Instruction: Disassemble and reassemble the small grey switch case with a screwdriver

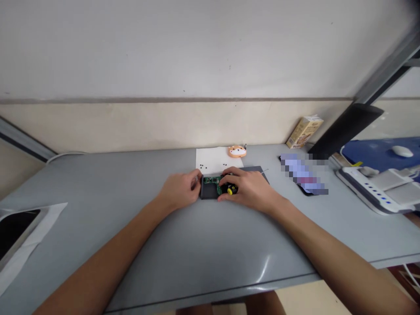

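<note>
A small black device point(208, 189) with an exposed green circuit board point(211, 180) lies on the grey table point(98, 192). My left hand point(180, 189) grips the device's left end with curled fingers. My right hand point(249, 188) is closed around a small tool with a yellow and black tip point(230, 190), held against the device's right side. Just behind lies a white sheet of paper point(213, 158) with a few tiny dark screws point(201, 166) on it.
An orange animal-shaped object point(237, 151) sits on the paper's far corner. A blurred phone point(303, 177), a small carton point(304, 130), a white power strip point(370, 192) and a blue mat with a mouse point(402, 151) lie right. A plastic-wrapped dark item point(16, 232) is left.
</note>
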{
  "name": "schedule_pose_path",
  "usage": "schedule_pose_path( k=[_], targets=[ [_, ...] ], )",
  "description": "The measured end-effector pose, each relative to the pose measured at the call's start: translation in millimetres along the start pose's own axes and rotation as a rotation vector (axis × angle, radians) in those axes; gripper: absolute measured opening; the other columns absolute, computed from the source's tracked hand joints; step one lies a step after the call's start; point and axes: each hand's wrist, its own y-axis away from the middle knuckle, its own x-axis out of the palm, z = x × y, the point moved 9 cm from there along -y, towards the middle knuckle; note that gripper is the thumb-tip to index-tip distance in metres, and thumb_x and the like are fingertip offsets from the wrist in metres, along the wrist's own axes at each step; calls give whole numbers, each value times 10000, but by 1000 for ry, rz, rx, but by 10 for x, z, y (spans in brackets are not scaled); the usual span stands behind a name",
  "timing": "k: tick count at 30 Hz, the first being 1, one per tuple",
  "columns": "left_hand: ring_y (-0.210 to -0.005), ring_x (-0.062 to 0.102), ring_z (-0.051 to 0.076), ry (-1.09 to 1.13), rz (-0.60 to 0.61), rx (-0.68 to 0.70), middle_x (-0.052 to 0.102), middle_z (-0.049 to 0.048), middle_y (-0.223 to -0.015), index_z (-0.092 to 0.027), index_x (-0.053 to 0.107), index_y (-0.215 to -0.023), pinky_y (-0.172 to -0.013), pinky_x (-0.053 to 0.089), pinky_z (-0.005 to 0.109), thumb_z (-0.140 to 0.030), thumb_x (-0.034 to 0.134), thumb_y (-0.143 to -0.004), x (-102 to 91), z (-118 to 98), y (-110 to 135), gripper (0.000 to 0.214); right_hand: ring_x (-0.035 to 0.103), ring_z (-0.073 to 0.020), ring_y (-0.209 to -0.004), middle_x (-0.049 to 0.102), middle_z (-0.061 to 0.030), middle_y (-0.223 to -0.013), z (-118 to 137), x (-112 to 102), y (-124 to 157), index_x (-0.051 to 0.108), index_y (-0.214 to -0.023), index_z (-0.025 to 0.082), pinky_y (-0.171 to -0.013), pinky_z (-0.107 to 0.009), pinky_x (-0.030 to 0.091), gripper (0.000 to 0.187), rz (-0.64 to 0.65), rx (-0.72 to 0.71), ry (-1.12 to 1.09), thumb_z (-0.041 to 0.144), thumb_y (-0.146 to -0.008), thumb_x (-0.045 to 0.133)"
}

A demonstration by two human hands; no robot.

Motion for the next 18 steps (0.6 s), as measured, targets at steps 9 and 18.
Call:
schedule_pose_path(
  k=[9, 18],
  targets=[
    [-544, 558, 170, -81, -159, 56, 660, -19, -632, -240, 694, -825, -548, 317, 307, -257, 532, -863, -218, -91, 58, 167, 712, -202, -835, 724, -8, -1266, 16, 48, 27, 736, -1147, 307, -612, -319, 397, 405, 67, -28, 12, 621, -897, 680],
    [-1052, 628, 246, 20, -300, 409, 689, 92, -1107, -203, 695, -1126, -974, 483, 412, -246, 527, -970, -325, -570, 190, 234, 699, -176, -850, 728, -42, -1166, 71, -376, 63, 708, -1180, 275, -741, -322, 519, 246, -193, -95, -232, 384, -976, 626]
  ],
)
